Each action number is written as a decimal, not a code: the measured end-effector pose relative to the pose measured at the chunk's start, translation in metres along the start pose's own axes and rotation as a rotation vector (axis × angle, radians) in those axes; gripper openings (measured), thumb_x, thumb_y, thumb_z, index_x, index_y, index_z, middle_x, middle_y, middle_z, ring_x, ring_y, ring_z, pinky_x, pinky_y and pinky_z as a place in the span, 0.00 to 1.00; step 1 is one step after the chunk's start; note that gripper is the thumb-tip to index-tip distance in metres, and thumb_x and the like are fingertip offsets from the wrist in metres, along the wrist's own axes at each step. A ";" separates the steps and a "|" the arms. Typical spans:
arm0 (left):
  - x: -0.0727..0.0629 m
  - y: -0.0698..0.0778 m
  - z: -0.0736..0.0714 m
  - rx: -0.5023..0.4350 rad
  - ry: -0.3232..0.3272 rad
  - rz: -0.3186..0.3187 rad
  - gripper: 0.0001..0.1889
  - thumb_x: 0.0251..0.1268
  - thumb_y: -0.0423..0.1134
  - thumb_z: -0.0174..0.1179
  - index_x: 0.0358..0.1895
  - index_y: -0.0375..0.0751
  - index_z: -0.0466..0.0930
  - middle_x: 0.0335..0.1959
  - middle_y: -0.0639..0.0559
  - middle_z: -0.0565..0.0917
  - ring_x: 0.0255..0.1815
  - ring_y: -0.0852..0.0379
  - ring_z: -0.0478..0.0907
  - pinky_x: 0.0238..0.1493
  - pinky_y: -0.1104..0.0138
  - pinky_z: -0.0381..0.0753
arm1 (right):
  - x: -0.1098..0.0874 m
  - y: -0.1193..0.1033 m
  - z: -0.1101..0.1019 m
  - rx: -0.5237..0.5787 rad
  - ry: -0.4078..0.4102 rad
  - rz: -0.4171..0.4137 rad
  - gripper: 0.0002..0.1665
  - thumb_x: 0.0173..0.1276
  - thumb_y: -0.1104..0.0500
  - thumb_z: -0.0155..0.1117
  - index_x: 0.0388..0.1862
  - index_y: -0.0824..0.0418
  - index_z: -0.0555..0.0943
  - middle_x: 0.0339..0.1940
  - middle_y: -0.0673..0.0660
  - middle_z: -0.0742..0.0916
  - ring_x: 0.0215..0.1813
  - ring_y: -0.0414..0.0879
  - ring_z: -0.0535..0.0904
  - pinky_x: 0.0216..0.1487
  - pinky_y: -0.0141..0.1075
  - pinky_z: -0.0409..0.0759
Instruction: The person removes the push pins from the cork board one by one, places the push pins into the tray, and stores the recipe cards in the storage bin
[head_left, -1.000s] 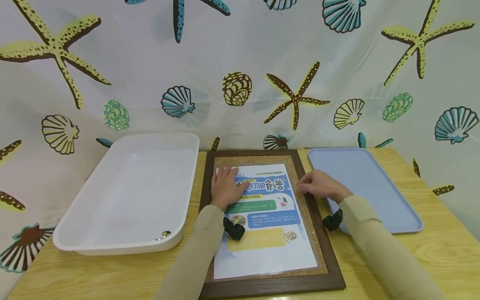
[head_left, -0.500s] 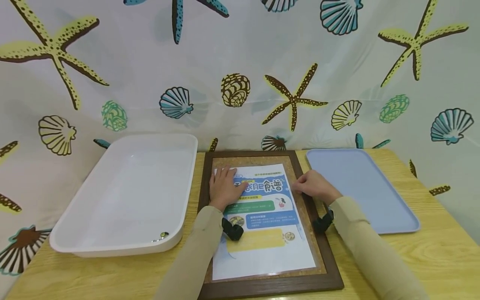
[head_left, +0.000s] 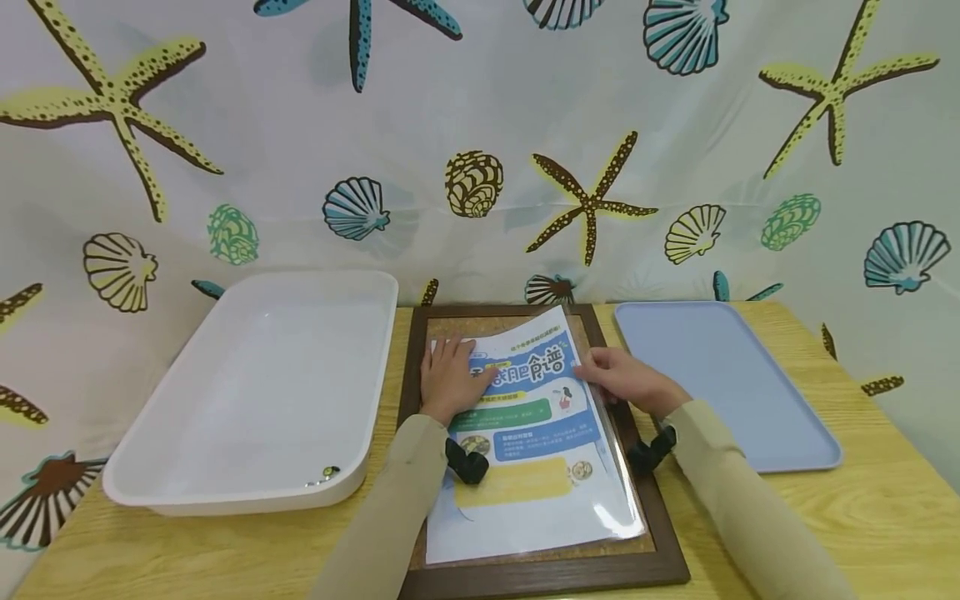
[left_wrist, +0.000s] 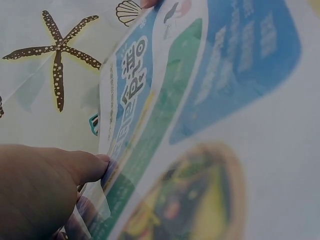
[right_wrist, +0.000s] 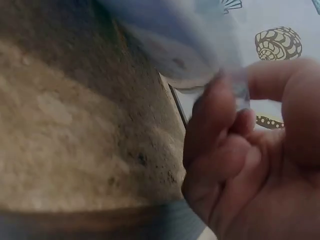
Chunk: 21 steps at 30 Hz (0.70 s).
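A printed sheet point(head_left: 517, 517), glossy and white with blue, green and yellow panels, lies over a cork board point(head_left: 480, 322) in a dark brown frame point(head_left: 540, 573). My left hand point(head_left: 452, 379) rests on the sheet's upper left part, its fingers pointing away from me. At the right edge my right hand point(head_left: 626, 379) pinches the sheet between thumb and fingers, and that side is raised off the cork. In the right wrist view bare cork point(right_wrist: 90, 125) shows under the lifted sheet point(right_wrist: 185, 45). Seen from the left wrist, the sheet point(left_wrist: 270, 150) bows upward beside my thumb.
To the left stands a deep white tray point(head_left: 255, 392) with a small green and shiny item point(head_left: 328, 472) in its near right corner. A flat blue tray point(head_left: 720, 358) lies right of the frame on the wooden table point(head_left: 885, 500). A patterned curtain point(head_left: 420, 108) hangs behind.
My right hand has gripped the sheet's right edge and raised it, so its upper right corner and right side now lift off the cork. The left hand has stayed in place.
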<state>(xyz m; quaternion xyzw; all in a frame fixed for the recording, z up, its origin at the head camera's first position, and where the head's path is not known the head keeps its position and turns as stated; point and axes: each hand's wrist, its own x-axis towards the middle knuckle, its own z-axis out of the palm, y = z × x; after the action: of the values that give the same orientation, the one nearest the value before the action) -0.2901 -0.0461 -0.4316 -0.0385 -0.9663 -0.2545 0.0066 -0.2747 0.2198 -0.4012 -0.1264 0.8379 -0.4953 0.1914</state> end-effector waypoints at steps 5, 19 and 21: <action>0.000 0.003 0.001 0.002 0.004 0.004 0.35 0.65 0.56 0.56 0.71 0.42 0.64 0.76 0.43 0.56 0.79 0.42 0.44 0.77 0.48 0.38 | -0.006 0.001 -0.005 -0.011 -0.103 -0.008 0.17 0.76 0.58 0.48 0.55 0.71 0.70 0.30 0.56 0.87 0.16 0.39 0.68 0.19 0.29 0.66; 0.000 -0.002 0.001 -0.043 0.000 0.012 0.35 0.65 0.56 0.56 0.71 0.41 0.63 0.76 0.43 0.57 0.79 0.41 0.44 0.77 0.47 0.37 | -0.010 0.007 0.002 0.029 -0.066 -0.125 0.21 0.77 0.63 0.45 0.64 0.71 0.66 0.30 0.59 0.88 0.13 0.39 0.69 0.17 0.29 0.67; -0.002 -0.003 0.001 -0.075 -0.004 0.010 0.35 0.65 0.55 0.57 0.71 0.40 0.63 0.76 0.43 0.57 0.79 0.41 0.43 0.77 0.47 0.38 | -0.011 0.010 0.003 0.066 -0.068 -0.141 0.20 0.77 0.64 0.45 0.64 0.72 0.66 0.29 0.57 0.87 0.13 0.38 0.69 0.16 0.29 0.66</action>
<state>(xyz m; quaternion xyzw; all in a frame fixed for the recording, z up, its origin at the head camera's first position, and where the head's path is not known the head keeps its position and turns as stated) -0.2884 -0.0482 -0.4334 -0.0443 -0.9559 -0.2902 0.0044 -0.2639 0.2263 -0.4096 -0.1954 0.8032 -0.5302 0.1884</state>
